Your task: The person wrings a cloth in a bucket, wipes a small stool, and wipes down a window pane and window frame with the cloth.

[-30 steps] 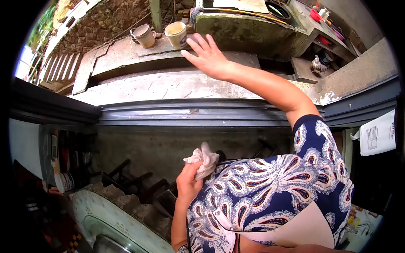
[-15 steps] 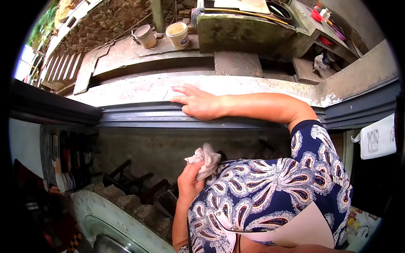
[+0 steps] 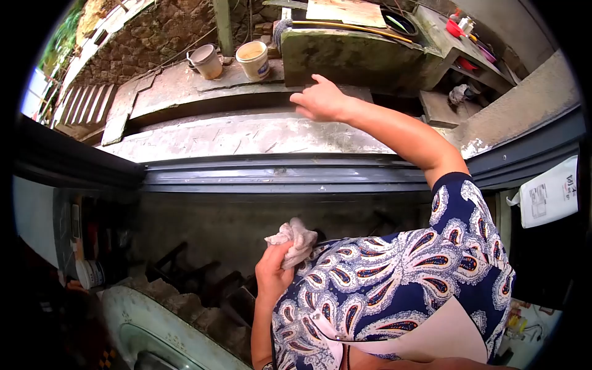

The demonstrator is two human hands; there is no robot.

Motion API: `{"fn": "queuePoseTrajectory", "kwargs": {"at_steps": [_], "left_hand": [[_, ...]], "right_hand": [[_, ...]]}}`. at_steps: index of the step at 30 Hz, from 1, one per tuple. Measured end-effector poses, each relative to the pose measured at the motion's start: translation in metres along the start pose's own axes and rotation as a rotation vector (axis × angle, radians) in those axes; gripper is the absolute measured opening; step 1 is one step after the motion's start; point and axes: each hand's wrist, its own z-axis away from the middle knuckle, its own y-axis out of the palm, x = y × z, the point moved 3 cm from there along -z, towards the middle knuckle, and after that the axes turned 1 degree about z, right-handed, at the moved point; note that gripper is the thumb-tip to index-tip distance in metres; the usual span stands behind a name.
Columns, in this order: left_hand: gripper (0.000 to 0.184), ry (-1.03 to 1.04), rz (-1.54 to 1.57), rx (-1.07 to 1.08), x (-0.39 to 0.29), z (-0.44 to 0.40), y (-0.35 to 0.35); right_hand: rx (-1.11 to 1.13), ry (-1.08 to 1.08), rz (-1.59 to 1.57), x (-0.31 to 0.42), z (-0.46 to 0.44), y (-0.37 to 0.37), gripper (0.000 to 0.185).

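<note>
In my left hand (image 3: 272, 269) is a crumpled, pale pinkish cloth (image 3: 295, 239), gripped close to my chest. Beyond the window opening, my right hand (image 3: 322, 100) is raised over the concrete ledge (image 3: 216, 135). Its fingers are apart and partly bent, and nothing shows in them. Below that arm runs the dark grey metal window frame (image 3: 277, 171), with sliding tracks along its bottom.
Outside stand two buckets, one grey (image 3: 205, 61) and one cream (image 3: 253, 60), left of a mossy concrete basin (image 3: 357, 58). Inside, a pale round-edged table (image 3: 123, 308) is at lower left. A white packet (image 3: 549, 192) hangs at right.
My right hand has lifted off the ledge and frame edge and moved outward and to the right. My left hand still grips the cloth near my chest.
</note>
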Motion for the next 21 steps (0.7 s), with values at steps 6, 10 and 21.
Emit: {"fn": "queuePoseTrajectory", "kwargs": {"at_steps": [6,10,21], "left_hand": [[0.041,0.004,0.001,0.019,0.002,-0.003,-0.002],[0.041,0.012,0.005,0.048,0.001,-0.007,-0.004],[0.038,-0.038,0.017,0.121,-0.003,-0.006,-0.002]], "right_hand": [[-0.314,-0.315,-0.416,0.017,0.054,-0.012,0.028],[-0.270,-0.493,-0.348,0.048,0.080,-0.026,0.020],[-0.292,-0.628,-0.027,0.072,0.067,-0.006,0.025]]}}
